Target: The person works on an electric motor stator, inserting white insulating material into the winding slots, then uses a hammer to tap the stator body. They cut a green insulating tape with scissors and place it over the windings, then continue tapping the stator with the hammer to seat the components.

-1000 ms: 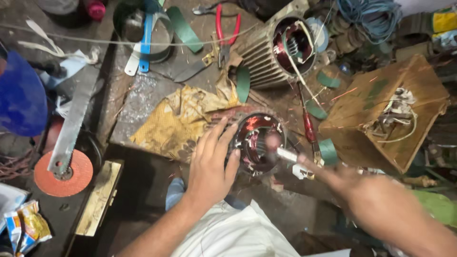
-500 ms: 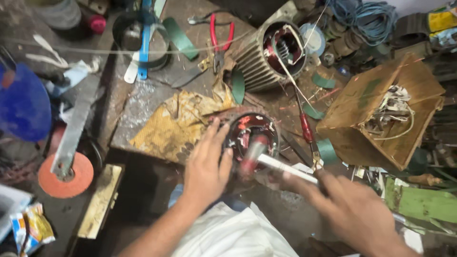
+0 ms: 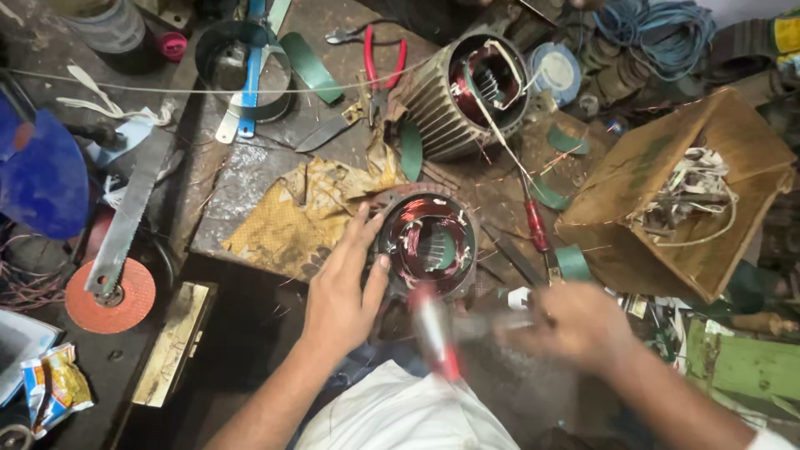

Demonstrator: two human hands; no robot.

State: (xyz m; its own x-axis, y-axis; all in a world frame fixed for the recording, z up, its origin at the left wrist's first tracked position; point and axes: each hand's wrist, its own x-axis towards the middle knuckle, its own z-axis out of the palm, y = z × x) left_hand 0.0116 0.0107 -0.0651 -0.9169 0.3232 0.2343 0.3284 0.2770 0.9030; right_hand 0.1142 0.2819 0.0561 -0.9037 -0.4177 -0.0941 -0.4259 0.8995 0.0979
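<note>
My left hand [image 3: 342, 292] steadies the copper-wound stator [image 3: 429, 242] on the tabletop [image 3: 242, 179] while my right hand [image 3: 575, 321], clenched on a blurred hammer [image 3: 437, 337], risks nicking windings if it glances.

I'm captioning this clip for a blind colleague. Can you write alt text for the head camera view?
Seen from above, a person's left hand steadies a small motor stator with copper windings at the edge of a cluttered workbench, while the right hand swings a motion-blurred red-tipped tool beside it. A larger finned stator, red pliers and a cardboard box of wire scraps lie around.
</note>
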